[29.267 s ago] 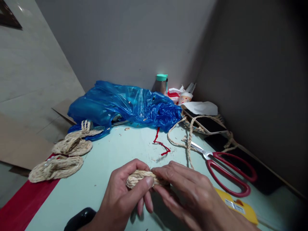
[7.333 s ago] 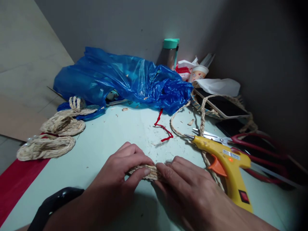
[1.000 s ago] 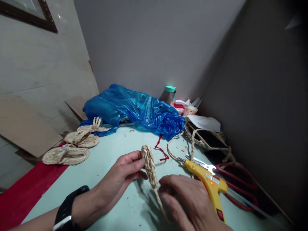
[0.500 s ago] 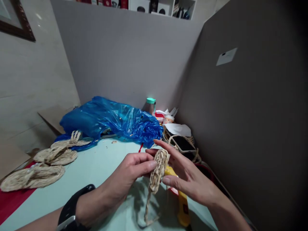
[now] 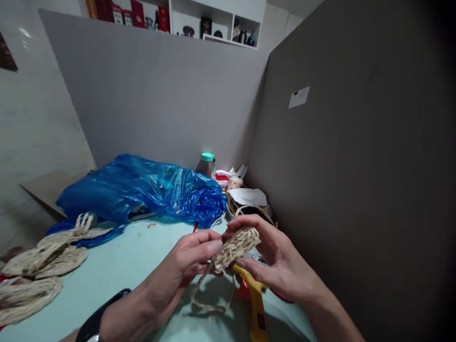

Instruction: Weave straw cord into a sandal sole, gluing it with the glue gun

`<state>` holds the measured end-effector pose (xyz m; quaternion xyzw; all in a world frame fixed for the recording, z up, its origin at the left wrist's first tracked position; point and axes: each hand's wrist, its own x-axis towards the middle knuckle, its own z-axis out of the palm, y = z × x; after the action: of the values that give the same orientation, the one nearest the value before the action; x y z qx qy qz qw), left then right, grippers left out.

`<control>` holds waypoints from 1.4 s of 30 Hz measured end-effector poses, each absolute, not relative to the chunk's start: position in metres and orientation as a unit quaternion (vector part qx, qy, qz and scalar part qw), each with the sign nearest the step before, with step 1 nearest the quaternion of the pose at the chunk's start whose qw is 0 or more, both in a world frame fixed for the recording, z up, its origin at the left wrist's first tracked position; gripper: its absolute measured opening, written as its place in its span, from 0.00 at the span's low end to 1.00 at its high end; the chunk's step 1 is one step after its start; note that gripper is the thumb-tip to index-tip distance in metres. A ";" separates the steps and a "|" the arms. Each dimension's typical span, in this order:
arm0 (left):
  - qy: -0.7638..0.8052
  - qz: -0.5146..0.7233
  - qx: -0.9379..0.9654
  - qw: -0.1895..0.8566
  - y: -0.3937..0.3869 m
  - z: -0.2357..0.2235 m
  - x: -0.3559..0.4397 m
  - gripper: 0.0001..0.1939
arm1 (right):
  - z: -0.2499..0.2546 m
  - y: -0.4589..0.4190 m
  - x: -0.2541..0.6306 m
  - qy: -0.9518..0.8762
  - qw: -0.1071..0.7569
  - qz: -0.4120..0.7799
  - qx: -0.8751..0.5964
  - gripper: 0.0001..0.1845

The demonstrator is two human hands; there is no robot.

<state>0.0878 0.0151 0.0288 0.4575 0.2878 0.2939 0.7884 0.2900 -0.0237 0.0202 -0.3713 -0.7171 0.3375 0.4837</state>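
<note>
A small braided straw piece (image 5: 237, 248), oblong and tilted up to the right, is between my hands above the table. My left hand (image 5: 188, 259) pinches its left end with thumb and fingers. My right hand (image 5: 274, 261) curves round the right end, fingers behind and thumb below. From the piece a loose straw cord (image 5: 210, 308) hangs in a loop over the table. Just beneath my right hand lies a yellow tool (image 5: 257, 304) with a dark patch on its handle; its front is partly hidden.
Several woven straw soles (image 5: 53, 259) lie at the left. A crumpled blue plastic bag (image 5: 142, 190) spreads along the back of the pale table (image 5: 117, 270). Behind my right hand are a bottle with a teal lid (image 5: 207, 164), a paper cup (image 5: 235, 183) and a basket (image 5: 269, 211). Grey partitions (image 5: 153, 95) enclose the table.
The straw piece has turned from nearly upright to slanting right. My right fingers have closed in round its end. The view has shifted right and up.
</note>
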 end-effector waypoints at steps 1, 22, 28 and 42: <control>0.281 0.288 0.461 0.791 0.015 0.028 0.087 0.11 | 0.020 -0.024 0.289 -0.717 0.488 0.340 -0.364 0.25; 0.328 0.312 0.482 0.750 0.006 0.015 0.092 0.11 | 0.019 -0.023 0.274 -0.733 0.476 0.333 -0.354 0.18; 0.350 0.322 0.516 0.713 0.005 0.012 0.092 0.14 | 0.015 -0.021 0.273 -0.732 0.468 0.363 -0.336 0.17; 0.296 0.294 0.412 0.810 0.002 0.023 0.096 0.14 | 0.010 -0.013 0.284 -0.604 0.505 0.554 -0.271 0.20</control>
<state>0.0957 0.0020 0.0234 0.4122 0.2957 0.2936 0.8102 0.2838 -0.0129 0.0100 -0.2712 -0.6039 0.5539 0.5050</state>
